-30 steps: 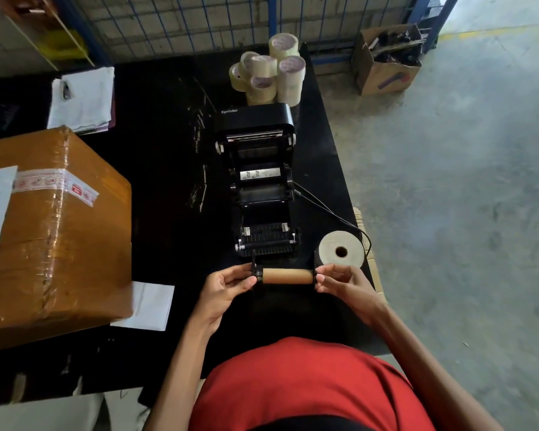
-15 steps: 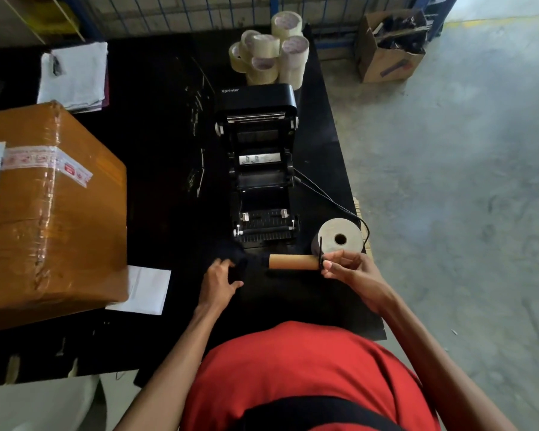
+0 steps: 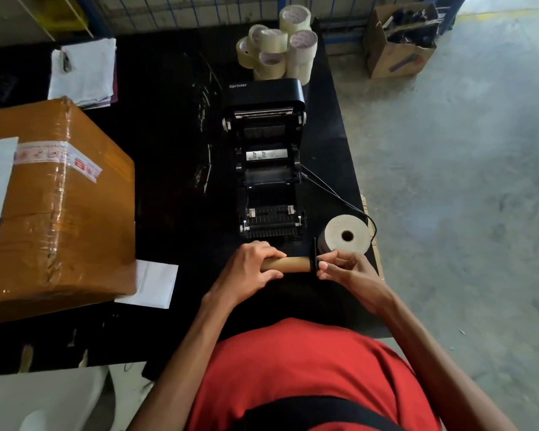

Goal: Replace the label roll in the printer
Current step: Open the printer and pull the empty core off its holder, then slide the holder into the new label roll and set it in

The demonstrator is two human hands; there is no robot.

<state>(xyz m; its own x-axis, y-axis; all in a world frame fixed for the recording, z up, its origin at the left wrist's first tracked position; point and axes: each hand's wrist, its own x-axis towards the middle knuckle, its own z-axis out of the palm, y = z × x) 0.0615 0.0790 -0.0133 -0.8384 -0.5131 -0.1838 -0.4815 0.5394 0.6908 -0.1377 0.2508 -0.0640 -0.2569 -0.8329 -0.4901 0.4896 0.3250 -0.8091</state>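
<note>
The black label printer [image 3: 266, 163] stands in the middle of the black table [image 3: 168, 126] with its lid swung open and its roll bay bare. Just in front of it I hold a brown cardboard core [image 3: 296, 263] on a black spindle. My left hand [image 3: 248, 272] wraps around the core's left end. My right hand [image 3: 344, 267] pinches the spindle's black end flange [image 3: 315, 254] at the right end. A full white label roll [image 3: 344, 236] lies on its side right behind my right hand, by the table's right edge.
A big taped cardboard box [image 3: 53, 206] fills the table's left side, with a white paper [image 3: 151, 283] at its corner. Several tape rolls [image 3: 277, 46] are stacked behind the printer, whose cable [image 3: 333, 191] runs to the right edge. Papers [image 3: 81, 71] lie far left; an open carton [image 3: 399, 42] sits on the floor.
My left hand let go of the spindle's left end, dropped to the table, then came back and closed around the core. The black left end piece is no longer in sight.
</note>
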